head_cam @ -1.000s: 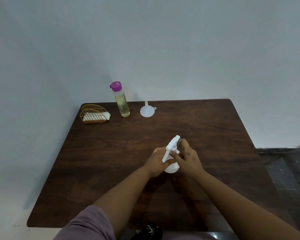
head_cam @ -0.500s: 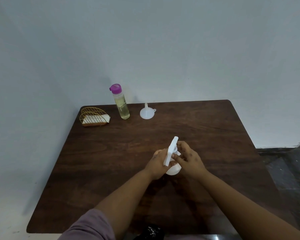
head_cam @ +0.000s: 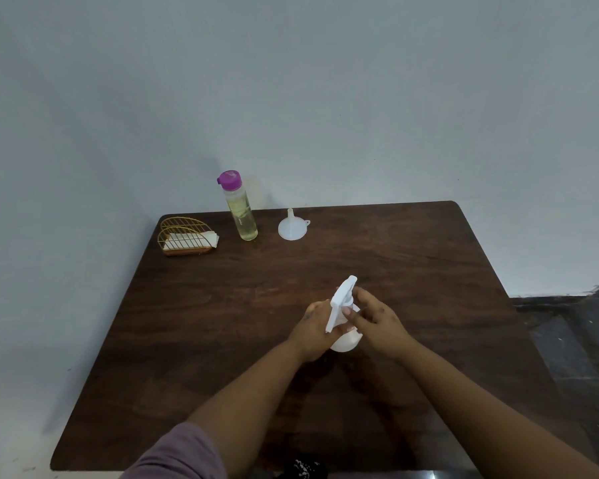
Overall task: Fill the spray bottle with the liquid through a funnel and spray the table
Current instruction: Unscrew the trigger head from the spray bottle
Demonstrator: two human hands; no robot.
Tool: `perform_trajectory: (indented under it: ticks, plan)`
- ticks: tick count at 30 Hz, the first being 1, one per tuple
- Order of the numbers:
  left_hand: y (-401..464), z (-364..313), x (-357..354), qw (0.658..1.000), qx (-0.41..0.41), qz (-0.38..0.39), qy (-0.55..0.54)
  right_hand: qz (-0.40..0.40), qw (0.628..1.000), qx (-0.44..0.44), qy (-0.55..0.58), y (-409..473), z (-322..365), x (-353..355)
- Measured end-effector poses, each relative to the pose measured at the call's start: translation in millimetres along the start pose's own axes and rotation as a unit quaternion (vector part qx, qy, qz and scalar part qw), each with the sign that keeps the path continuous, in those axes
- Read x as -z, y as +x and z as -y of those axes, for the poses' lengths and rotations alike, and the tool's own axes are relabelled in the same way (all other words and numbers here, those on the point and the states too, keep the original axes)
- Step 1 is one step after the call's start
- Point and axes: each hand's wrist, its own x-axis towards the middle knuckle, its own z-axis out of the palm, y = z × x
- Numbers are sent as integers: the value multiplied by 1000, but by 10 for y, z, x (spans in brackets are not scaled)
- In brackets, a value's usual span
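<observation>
Head camera looks down on a dark wooden table (head_cam: 412, 257) pushed against a pale blue-grey wall (head_cam: 291, 81), with two bare forearms reaching in from six o'clock toward its middle. At the centre stands the white spray bottle (head_cam: 346, 340), its trigger head (head_cam: 341, 300) tilted and pointing toward twelve o'clock. The left hand (head_cam: 313, 328) wraps round the bottle's body from the nine o'clock side, fingers curled about it. The right hand (head_cam: 377, 319) sits at the three o'clock side, its thumb and fingers pinching at the neck just under the trigger head. Off at eleven o'clock, near the far edge, a gold wire holder (head_cam: 185, 236) keeps a few white napkins (head_cam: 194, 239). Just to its right a tall clear bottle (head_cam: 242, 216) stands upright, holding pale yellow liquid under a purple cap (head_cam: 229, 178). Near twelve o'clock, apart from that bottle, a small white funnel (head_cam: 292, 228) rests wide end down, spout upward. A mauve sleeve (head_cam: 180, 454) shows at the bottom edge.
</observation>
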Motion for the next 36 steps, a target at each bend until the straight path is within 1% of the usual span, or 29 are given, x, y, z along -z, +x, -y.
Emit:
perform_trajectory:
  ticks: [2, 3, 7, 8, 11, 14, 17, 19, 22, 25, 29, 32, 34, 36]
  plan:
    - [6, -6, 7, 1000, -1, 3, -3, 21, 1000, -13, 5, -13, 1, 12]
    - [7, -8, 13, 1000, 0, 9, -9, 12, 1000, -6, -6, -10, 19, 0]
    - [7, -2, 19, 1000, 12, 10, -4, -95, 988, 73, -98, 33, 136, -84]
    - [5, -13, 20, 1000, 15, 9, 4, -106, 985, 85, -107, 39, 164, -80]
    - [20, -24, 32, 999, 20, 21, 27, -90, 988, 86, -87, 44, 217, -6]
    - [36, -20, 63, 998, 26, 34, 43, -49, 995, 81, -18, 34, 325, 158]
    - [59, -63, 97, 998, 42, 43, 27, -41, 994, 104, -9, 24, 450, 314]
    - [78, -103, 115, 997, 62, 49, 0, -50, 992, 115, 0, 21, 525, 386]
    - [79, -134, 118, 995, 78, 47, -27, -91, 983, 158, -5, 1, 604, 463]
    - [75, -149, 105, 996, 83, 40, -22, -129, 972, 198, -10, -34, 649, 513]
    - [59, -156, 94, 996, 92, 9, -16, -191, 956, 224, -8, -127, 707, 503]
    - [51, -156, 91, 995, 95, 0, -4, -263, 939, 222, 26, -196, 724, 465]
    - [43, -164, 96, 995, 99, -7, 1, -317, 928, 194, 33, -211, 701, 457]
    - [37, -164, 103, 995, 97, -15, 1, -354, 922, 156, 24, -192, 668, 469]
